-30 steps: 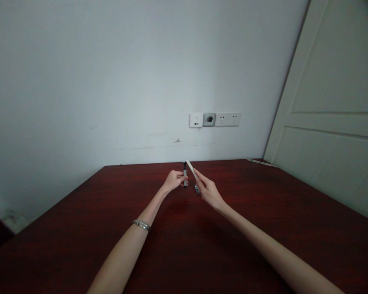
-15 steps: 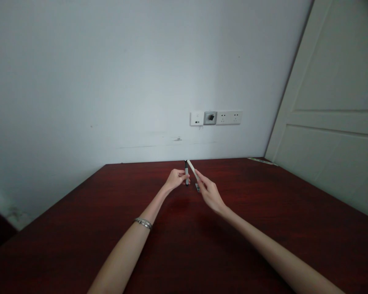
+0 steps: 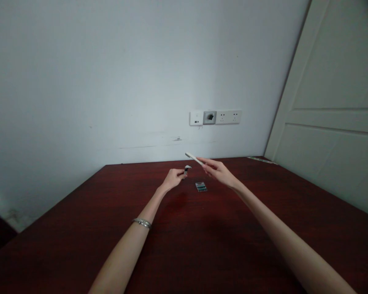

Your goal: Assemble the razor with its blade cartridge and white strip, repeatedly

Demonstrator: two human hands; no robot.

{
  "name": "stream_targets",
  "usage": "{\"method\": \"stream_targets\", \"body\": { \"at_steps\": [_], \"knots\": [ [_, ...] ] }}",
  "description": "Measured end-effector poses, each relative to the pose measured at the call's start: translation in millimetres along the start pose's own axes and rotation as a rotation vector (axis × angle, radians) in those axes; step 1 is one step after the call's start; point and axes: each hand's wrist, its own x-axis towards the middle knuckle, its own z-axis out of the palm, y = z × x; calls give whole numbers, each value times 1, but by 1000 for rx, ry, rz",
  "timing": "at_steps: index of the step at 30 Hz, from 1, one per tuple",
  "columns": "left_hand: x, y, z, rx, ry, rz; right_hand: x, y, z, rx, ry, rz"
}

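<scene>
My left hand (image 3: 172,179) is closed around the short grey and black handle of what looks like a razor (image 3: 186,170). Its pale head points up, just above the fingertips. Higher and to the right, my right hand (image 3: 218,171) grips a slim white brush (image 3: 194,157) shaped like a toothbrush. The brush slants up to the left, with darker bristles under its tip. A small gap separates that tip from the razor's head. Flat on the table below lies a small clear case (image 3: 201,187) with dark and light bands; what is inside is too small to tell.
The dark red wooden table (image 3: 178,241) reaches back to a pale wall carrying a row of sockets and switches (image 3: 215,117). A whitish strip (image 3: 261,160) lies at the far right corner, beside a white panelled door (image 3: 334,118).
My right hand has lifted and moved right, drawing the brush away from the razor. The razor has turned, so its pale head now shows. More of the clear case is visible.
</scene>
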Motion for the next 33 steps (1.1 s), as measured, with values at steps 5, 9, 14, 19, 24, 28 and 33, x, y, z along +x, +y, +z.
{"method": "stream_targets", "body": {
  "at_steps": [5,9,14,19,24,28,33],
  "knots": [
    [-1,0,-6,21,21,-8,-3,-1,-17,-67,-184,60],
    [-2,5,-7,-7,11,-7,-6,-1,-8,-86,-189,50],
    [0,2,-7,-16,8,-24,-7,7,-13,-92,-126,79],
    [1,-5,-5,-54,14,-42,-8,8,-13,-101,-57,107],
    [2,-2,-6,-38,2,-20,-8,-2,3,-104,-93,59],
    [6,-2,-8,-116,49,13,-9,7,-5,-75,6,80],
    [6,-2,-9,-88,38,1,-8,4,-2,-57,56,84]
  ]
}}
